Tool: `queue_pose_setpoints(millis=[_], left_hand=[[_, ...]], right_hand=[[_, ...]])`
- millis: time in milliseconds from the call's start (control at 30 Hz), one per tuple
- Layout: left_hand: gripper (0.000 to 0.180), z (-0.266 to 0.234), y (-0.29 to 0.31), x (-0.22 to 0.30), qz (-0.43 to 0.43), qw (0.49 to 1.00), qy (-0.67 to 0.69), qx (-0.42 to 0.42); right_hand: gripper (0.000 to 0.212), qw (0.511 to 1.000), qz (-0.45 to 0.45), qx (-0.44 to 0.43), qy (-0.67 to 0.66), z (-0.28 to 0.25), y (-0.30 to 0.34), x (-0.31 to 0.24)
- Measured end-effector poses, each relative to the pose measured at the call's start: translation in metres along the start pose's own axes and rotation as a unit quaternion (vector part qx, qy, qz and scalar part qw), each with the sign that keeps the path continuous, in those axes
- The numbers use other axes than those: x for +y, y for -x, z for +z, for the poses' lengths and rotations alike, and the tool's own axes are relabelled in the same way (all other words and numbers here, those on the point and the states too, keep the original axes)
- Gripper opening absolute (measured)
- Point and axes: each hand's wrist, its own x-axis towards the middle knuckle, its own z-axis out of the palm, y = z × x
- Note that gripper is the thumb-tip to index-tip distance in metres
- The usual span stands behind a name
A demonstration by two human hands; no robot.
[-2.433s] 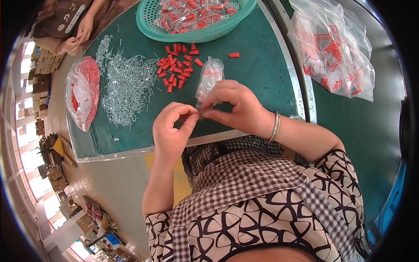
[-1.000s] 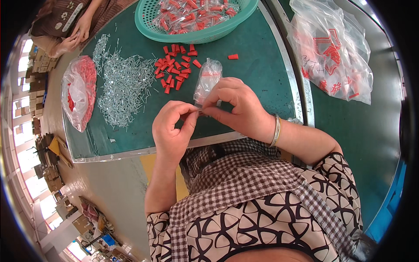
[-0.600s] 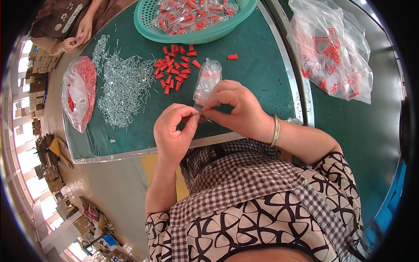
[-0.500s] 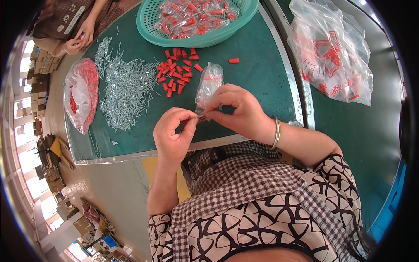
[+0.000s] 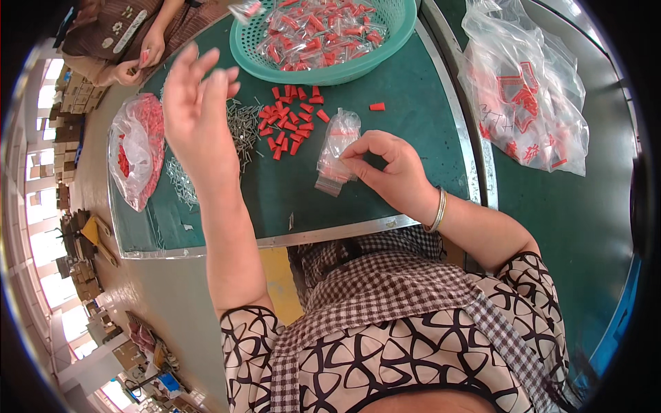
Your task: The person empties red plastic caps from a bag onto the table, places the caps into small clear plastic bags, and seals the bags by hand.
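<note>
"Left hand (image 5: 196, 113) has swung up and away from the right hand (image 5: 392, 168) since the earlier frame, and a small clear packet (image 5: 246, 10) now shows at the basket's far left rim."

"How do the hands look in the head view?"

"Left one's fingers are spread, with the packet apart from them. Right thumb and forefinger come together over the edge of the clear bags (image 5: 337, 142); I cannot tell whether they pinch one."

"Where do those bags lie?"

"On the green table (image 5: 289, 199), just right of the red caps (image 5: 295, 147). Silvery pins (image 5: 242, 127) lie partly hidden behind the left wrist."

"And the green basket (image 5: 323, 77)?"

"Beyond the caps, holding many clear packets with red inside."
</note>
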Motion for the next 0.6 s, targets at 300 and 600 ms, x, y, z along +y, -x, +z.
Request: queue_pose_setpoints(millis=[300,600], left_hand=[[0.014,-0.012,0.113,-0.046,-0.003,0.960,-0.230,-0.158],[0.028,-0.017,0.139,-0.050,0.036,0.920,-0.330,-0.210]], right_hand=[[0.010,0.995,0.059,0.067,-0.049,0.003,-0.006,0.012],[0.033,0.959,-0.168,-0.005,0.230,0.002,-0.008,0.014]])
